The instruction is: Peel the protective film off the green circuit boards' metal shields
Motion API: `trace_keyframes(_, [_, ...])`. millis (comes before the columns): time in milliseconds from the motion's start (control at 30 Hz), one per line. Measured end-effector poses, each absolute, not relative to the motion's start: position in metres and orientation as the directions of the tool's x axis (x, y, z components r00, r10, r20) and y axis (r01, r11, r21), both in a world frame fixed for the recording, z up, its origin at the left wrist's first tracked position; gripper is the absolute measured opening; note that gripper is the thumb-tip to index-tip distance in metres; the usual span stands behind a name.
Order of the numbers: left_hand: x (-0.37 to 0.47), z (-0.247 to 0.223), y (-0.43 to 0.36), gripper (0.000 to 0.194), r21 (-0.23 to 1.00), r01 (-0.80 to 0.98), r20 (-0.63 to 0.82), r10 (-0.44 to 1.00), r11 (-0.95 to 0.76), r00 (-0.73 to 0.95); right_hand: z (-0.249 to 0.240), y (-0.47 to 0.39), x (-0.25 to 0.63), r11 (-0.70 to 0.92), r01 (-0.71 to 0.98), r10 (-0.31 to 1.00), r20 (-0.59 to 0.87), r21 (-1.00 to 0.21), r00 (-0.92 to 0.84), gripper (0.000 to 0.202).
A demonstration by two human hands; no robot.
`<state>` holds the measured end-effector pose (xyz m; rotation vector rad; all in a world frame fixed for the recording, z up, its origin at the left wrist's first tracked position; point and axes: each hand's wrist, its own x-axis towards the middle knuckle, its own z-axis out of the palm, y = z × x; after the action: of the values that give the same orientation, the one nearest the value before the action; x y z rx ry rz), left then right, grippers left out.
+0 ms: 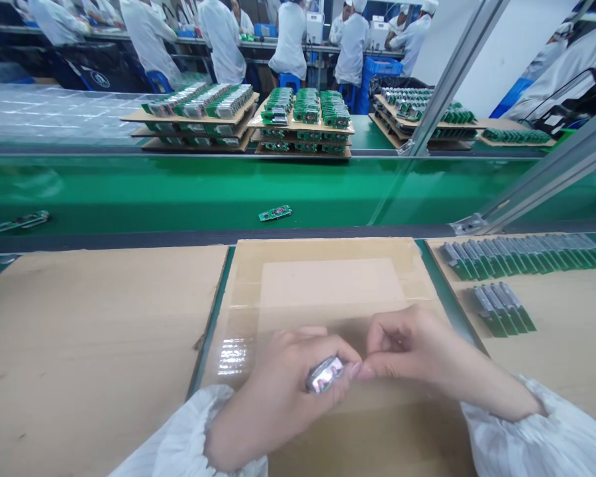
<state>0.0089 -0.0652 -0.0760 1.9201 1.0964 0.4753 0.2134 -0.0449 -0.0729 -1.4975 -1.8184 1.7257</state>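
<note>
My left hand (302, 368) is closed around a small silver, shiny-ended piece (324, 375); most of its body is hidden in the palm. My right hand (402, 344) has thumb and forefinger pinched together, touching the left fingertips; whatever sits in that pinch is too small or hidden to tell. Both hands are above a taped cardboard sheet (328, 252). On another cardboard sheet (576, 318) at the right stand a long row of green circuit boards with grey tops (524, 255) and a shorter row (504, 308).
Beyond the sheets runs a green conveyor belt (179, 192) carrying a circuit board (275, 212) and another board (20, 222) at left. Stacked board trays (302, 126) stand behind it. A metal frame post (457, 73) slants at right. Co-workers (288, 40) in white sit farther back.
</note>
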Motion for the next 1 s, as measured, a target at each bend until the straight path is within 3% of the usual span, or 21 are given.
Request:
trace_keyframes(333, [0.004,-0.074,-0.062,0.023,0.835,0.503,-0.115,0.825,-0.222,0.554,-0.072,-0.046,0.213,-0.222,0.483,0.756,-0.462,-0.847,-0.464,0.036])
trace_keyframes(700, [0.005,-0.075,-0.064,0.014,0.807,0.463,0.004,0.787,-0.366,0.617,-0.076,-0.044,0.213,-0.33,0.397,0.705,-0.504,-0.856,-0.499,0.036])
trace_keyframes(867, [0.009,-0.079,-0.063,0.016,0.917,0.39,-0.114,0.885,-0.081,0.451,-0.074,-0.039,0.213,-0.376,0.293,0.747,-0.475,-0.879,-0.465,0.037])
trace_keyframes(1000, [0.013,-0.091,-0.06,0.015,0.961,0.229,-0.227,0.918,0.157,0.325,-0.082,-0.029,0.213,-0.363,0.097,0.906,-0.376,-0.927,-0.195,0.041])
